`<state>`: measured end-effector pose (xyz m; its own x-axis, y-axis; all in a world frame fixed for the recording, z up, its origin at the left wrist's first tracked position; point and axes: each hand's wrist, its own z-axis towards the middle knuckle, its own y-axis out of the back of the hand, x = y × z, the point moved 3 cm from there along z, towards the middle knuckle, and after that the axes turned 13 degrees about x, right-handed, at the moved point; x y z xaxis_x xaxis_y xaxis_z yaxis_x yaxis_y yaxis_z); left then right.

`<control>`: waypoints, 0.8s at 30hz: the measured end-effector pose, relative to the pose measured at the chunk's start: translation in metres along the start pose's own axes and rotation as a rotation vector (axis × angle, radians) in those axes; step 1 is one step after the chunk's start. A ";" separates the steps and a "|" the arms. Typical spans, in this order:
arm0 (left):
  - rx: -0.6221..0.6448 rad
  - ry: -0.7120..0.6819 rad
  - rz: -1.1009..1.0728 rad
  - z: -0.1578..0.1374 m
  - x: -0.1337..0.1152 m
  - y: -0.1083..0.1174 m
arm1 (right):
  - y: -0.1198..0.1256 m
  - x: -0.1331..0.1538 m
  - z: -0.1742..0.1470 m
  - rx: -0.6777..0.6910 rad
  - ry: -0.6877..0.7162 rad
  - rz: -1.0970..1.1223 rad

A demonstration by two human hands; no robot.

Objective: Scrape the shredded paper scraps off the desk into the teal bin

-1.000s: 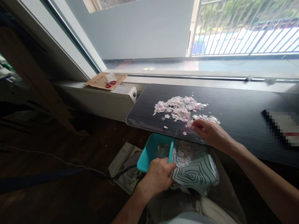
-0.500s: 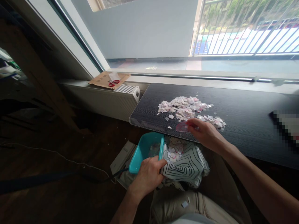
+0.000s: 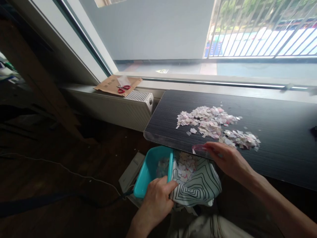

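Note:
My left hand (image 3: pixel 158 195) is closed on the rim of a teal plastic bin (image 3: pixel 143 178), its thumb by the edge of a white cloth bag (image 3: pixel 198 190) with black line patterns. Paper scraps (image 3: pixel 185 167) fill the bag's opening, and a few more show inside the bin. Above the bag, my right hand (image 3: pixel 228 158) pinches a pink see-through protractor (image 3: pixel 199 147) at the table's front edge. One white scrap sits against the protractor. Just beyond my right hand, a heap of small paper squares (image 3: pixel 209 121) is spread over the dark table (image 3: pixel 170 102).
Red-handled scissors (image 3: pixel 123 89) and a clear plastic piece lie on a brown paper envelope (image 3: pixel 106 84) over the radiator (image 3: pixel 133 110), left of the table. A pale box (image 3: pixel 131 168) stands beside the bin. A white cable (image 3: pixel 61 168) runs along the dark floor.
My right hand has brought the protractor to the table's front edge, with a scrap against it. My left hand keeps its grip on the bin. The view has shifted slightly.

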<state>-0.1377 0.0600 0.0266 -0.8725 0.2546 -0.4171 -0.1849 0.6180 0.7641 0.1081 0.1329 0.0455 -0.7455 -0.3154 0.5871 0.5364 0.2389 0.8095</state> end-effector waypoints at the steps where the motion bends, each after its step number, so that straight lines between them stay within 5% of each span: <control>1: 0.007 0.003 -0.001 0.000 0.000 0.001 | -0.002 0.001 -0.003 0.043 0.006 0.020; 10: 0.119 -0.076 0.057 0.014 -0.026 0.001 | 0.000 -0.009 -0.044 -0.059 -0.066 0.150; 14: 0.145 -0.148 0.129 0.031 -0.051 -0.008 | 0.019 -0.038 -0.060 -0.312 -0.078 0.050; 24: 0.121 -0.203 0.160 0.054 -0.108 -0.017 | 0.047 -0.070 -0.048 -0.443 -0.038 -0.064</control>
<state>-0.0156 0.0619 0.0322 -0.7756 0.4923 -0.3950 0.0142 0.6393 0.7689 0.2040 0.1224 0.0425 -0.7921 -0.2806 0.5420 0.6005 -0.1993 0.7744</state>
